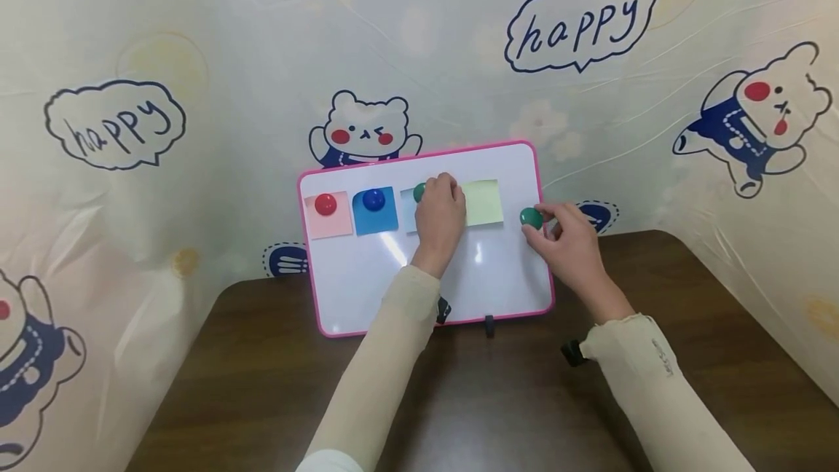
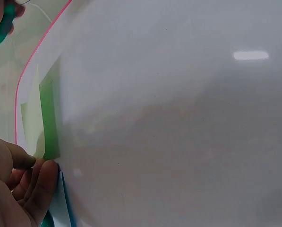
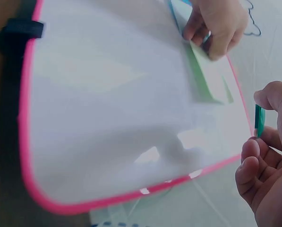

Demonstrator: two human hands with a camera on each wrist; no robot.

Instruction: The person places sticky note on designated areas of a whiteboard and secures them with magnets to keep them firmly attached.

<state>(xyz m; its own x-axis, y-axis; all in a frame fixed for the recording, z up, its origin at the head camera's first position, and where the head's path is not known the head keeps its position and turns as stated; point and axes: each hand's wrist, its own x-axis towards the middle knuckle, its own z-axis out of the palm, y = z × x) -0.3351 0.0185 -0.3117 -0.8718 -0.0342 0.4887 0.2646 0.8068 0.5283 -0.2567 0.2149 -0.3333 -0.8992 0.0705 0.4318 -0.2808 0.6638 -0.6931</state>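
On whiteboard, propped upright on bench: your left hand curls over green magnet on pale blue note. Your right hand pinches second green magnet at board's right edge, beside bare yellow-green note. Magnet looks small, hard, light, smooth dome likely slippery; grip by its sides. Notes thin, flimsy; pin flat.

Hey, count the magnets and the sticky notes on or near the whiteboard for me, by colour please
Red magnet: 1
Blue magnet: 1
Green magnets: 2, one under the left hand, one held by the right hand
Sticky notes: 4, pink, blue, light blue, yellow-green
Total: 8
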